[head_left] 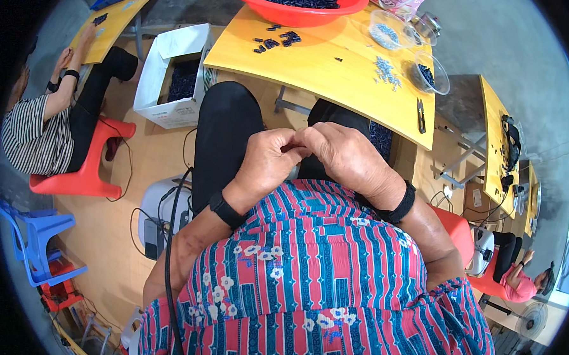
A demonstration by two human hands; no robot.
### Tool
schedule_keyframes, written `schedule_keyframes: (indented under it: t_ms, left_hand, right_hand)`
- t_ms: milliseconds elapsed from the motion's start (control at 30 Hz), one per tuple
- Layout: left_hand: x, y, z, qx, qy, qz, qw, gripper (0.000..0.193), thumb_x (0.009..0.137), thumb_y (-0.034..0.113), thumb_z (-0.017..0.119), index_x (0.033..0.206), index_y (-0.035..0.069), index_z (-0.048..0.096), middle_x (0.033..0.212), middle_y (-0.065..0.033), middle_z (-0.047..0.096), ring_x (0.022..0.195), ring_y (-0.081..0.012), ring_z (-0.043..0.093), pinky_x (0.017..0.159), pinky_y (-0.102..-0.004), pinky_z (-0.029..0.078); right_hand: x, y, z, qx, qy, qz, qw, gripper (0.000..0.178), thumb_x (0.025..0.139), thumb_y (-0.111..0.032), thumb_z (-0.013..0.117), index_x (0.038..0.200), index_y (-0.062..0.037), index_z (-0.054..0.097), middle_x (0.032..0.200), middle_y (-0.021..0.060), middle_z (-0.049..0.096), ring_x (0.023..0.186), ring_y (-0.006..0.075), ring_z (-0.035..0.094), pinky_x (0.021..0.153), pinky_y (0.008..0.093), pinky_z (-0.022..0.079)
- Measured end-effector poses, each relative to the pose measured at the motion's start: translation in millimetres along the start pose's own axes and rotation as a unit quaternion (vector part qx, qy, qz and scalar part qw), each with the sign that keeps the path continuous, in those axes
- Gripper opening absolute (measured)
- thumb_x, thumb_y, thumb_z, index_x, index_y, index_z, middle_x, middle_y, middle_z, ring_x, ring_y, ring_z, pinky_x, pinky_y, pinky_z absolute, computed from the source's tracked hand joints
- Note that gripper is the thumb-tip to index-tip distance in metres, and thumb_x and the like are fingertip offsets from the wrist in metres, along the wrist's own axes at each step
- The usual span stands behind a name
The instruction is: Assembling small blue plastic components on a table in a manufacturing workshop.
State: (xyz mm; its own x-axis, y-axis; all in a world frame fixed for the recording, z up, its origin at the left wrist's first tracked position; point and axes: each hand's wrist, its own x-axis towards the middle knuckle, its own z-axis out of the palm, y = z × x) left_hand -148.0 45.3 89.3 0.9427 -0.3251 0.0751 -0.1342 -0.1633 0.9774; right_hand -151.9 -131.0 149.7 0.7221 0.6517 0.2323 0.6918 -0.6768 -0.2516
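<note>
My left hand and my right hand meet over my lap, fingertips pinched together. Whatever sits between the fingers is too small or hidden to make out. Both wrists wear black bands. Beyond the hands, a yellow table carries a loose group of small dark parts and a scatter of small pale blue pieces. A red basin full of dark parts stands at the table's far edge. Black snips lie near the right corner.
Clear plastic tubs, one with dark parts and one with pale pieces, stand on the table's right. A white carton of dark parts sits on the floor. A person on a red stool works at left. A black cable hangs beside my left arm.
</note>
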Motion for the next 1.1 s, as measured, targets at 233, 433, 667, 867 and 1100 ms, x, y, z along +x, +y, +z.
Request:
schedule_keyframes:
  t_ms: [233, 433, 667, 867, 1100]
  left_hand:
    - [0.7, -1.7, -4.6, -0.121, -0.045, -0.061, 0.990, 0.011, 0.085, 0.003, 0.069, 0.095, -0.001, 0.070, 0.085, -0.0024, 0.069, 0.079, -0.0057, 0.061, 0.071, -0.0210, 0.050]
    - [0.0, -8.5, -5.0, -0.178, -0.028, -0.059, 0.982, 0.013, 0.086, 0.005, 0.069, 0.097, -0.002, 0.069, 0.087, -0.0026, 0.068, 0.080, -0.0058, 0.060, 0.073, -0.0212, 0.050]
    - [1.1, -11.3, -8.3, -0.172, -0.032, -0.074, 0.982, 0.014, 0.088, 0.007, 0.067, 0.098, -0.002, 0.068, 0.086, -0.0028, 0.067, 0.079, -0.0069, 0.060, 0.072, -0.0216, 0.050]
    - [4.4, -13.7, -8.2, -0.202, -0.033, -0.107, 0.973, 0.014, 0.090, 0.009, 0.065, 0.097, -0.003, 0.067, 0.085, -0.0040, 0.067, 0.079, -0.0082, 0.061, 0.072, -0.0228, 0.051]
    - [4.6, -19.9, -1.8, -0.198, -0.013, -0.112, 0.974, 0.011, 0.087, 0.006, 0.065, 0.092, -0.004, 0.067, 0.079, -0.0025, 0.067, 0.072, -0.0068, 0.061, 0.065, -0.0221, 0.050]
  right_hand:
    - [-14.9, 22.4, 28.8, 0.492, 0.093, 0.234, 0.833, 0.022, 0.084, 0.005, 0.064, 0.105, 0.0016, 0.062, 0.088, 0.0083, 0.068, 0.081, 0.0135, 0.067, 0.073, 0.0254, 0.054]
    - [-16.8, 17.3, 37.1, 0.404, 0.119, 0.246, 0.873, 0.019, 0.082, 0.011, 0.064, 0.096, -0.0002, 0.069, 0.089, 0.0052, 0.067, 0.079, 0.0114, 0.067, 0.072, 0.0232, 0.056]
    - [-11.2, 17.2, 41.3, 0.310, 0.144, 0.181, 0.922, 0.019, 0.080, 0.012, 0.064, 0.094, 0.0003, 0.069, 0.085, 0.0070, 0.067, 0.075, 0.0124, 0.067, 0.068, 0.0225, 0.056]
    - [-10.2, 19.5, 47.4, 0.291, 0.173, 0.148, 0.929, 0.018, 0.080, 0.014, 0.062, 0.090, 0.0009, 0.068, 0.085, 0.0068, 0.068, 0.073, 0.0124, 0.067, 0.066, 0.0225, 0.055]
    - [-10.5, 14.9, 40.0, 0.165, 0.159, 0.044, 0.972, 0.028, 0.071, 0.013, 0.062, 0.095, -0.0009, 0.065, 0.087, 0.0144, 0.065, 0.077, 0.0276, 0.068, 0.067, 0.0317, 0.055]
